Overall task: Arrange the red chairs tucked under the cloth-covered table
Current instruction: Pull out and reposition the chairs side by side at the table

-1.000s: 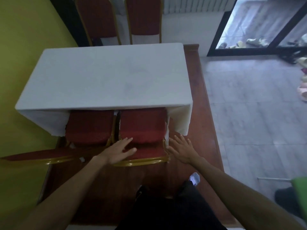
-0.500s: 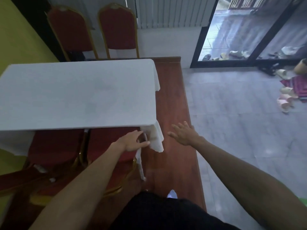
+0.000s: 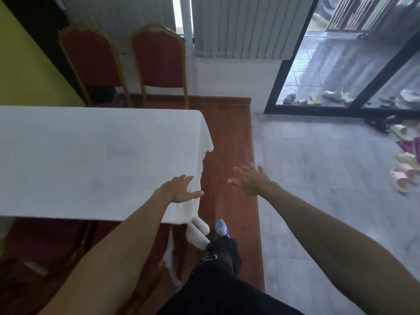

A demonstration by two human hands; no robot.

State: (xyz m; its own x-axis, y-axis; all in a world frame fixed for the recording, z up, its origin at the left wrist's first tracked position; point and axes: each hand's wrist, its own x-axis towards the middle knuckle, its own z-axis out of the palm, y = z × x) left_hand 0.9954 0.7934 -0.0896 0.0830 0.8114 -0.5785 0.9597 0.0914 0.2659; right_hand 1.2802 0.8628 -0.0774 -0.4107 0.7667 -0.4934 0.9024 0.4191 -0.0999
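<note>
Observation from my remote station, head view. All positions are referred to the tabletop [image 3: 91,160], which a white cloth covers.

Hands: my left hand [image 3: 179,189] is spread wide with the fingers straight, over the near right corner of the tabletop. It holds nothing. I cannot tell whether the palm rests on the cloth or hovers just above it. My right hand [image 3: 250,180] is likewise wide, fingers splayed and holding nothing. It is in the air beyond the right edge of the tabletop, well apart from the cloth.

Task items: two near red chairs [image 3: 45,244] stand side by side at the near edge of the tabletop, their seats pushed partly beneath the hanging cloth. My left forearm hides much of the right-hand one. Two far red chairs [image 3: 159,62] stand upright side by side behind the far edge, gold-framed backs facing me; their seats are hidden by the tabletop.

Surroundings: a wooden platform [image 3: 229,133] runs along the right of the tabletop, with grey floor tiles [image 3: 318,178] beyond it. Sandals [image 3: 316,98] lie by the glass door further right. A yellow wall [image 3: 27,76] lies to the left.
</note>
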